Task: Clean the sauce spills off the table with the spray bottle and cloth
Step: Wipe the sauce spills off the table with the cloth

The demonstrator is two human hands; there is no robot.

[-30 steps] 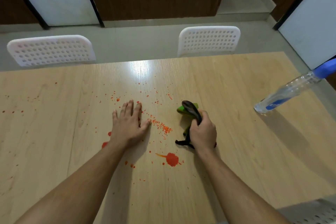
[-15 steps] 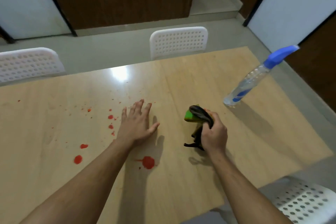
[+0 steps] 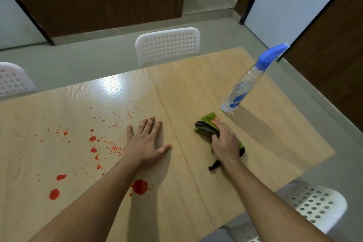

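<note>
Red sauce spills dot the left half of the light wooden table (image 3: 275,143), with a large blot (image 3: 139,186) near my left forearm and smaller spots (image 3: 54,194) further left. My left hand (image 3: 146,141) lies flat on the table, fingers spread, at the right edge of the spatter. My right hand (image 3: 225,143) rests on the green and black cloth (image 3: 208,119), fingers stretched forward over it, pressing it onto the table. The clear spray bottle with a blue head (image 3: 243,86) stands upright just beyond the cloth, untouched.
A white perforated chair (image 3: 168,44) stands at the table's far side, another (image 3: 11,79) at the far left, and a third (image 3: 318,204) by the near right corner. The table's right edge runs close past the bottle. Wooden panels and grey floor lie behind.
My right hand has carried the cloth to the right, toward the bottle, and lowered it onto the table, going from a fist to a flatter hand. The left hand stayed flat.
</note>
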